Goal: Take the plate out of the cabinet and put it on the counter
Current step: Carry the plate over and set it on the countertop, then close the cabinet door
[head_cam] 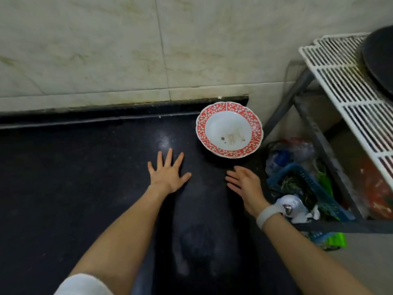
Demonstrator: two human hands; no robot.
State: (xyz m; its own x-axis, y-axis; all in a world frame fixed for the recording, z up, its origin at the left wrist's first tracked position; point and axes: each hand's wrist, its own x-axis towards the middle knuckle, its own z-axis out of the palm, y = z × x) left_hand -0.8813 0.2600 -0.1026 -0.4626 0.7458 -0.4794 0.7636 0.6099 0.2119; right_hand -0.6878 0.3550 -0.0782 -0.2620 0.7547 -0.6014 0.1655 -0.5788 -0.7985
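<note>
While both of my hands hang over the dark counter, nothing lies between them and the plate. To my right a white wire rack on a grey metal frame carries a black pan, and under it sit a blue basket of greens and some plastic bags. A pale tiled wall runs behind the counter.

Resting upright, hollow upward, the plate sits near the counter's far right corner. It is round, so it has no long axis. Its white centre holds a few dark crumbs, and its scalloped rim is red with small white flowers.

My left hand is flat with fingers spread, gripping nothing. My right hand, with a white band at the wrist, is open and empty, just short of the plate.
</note>
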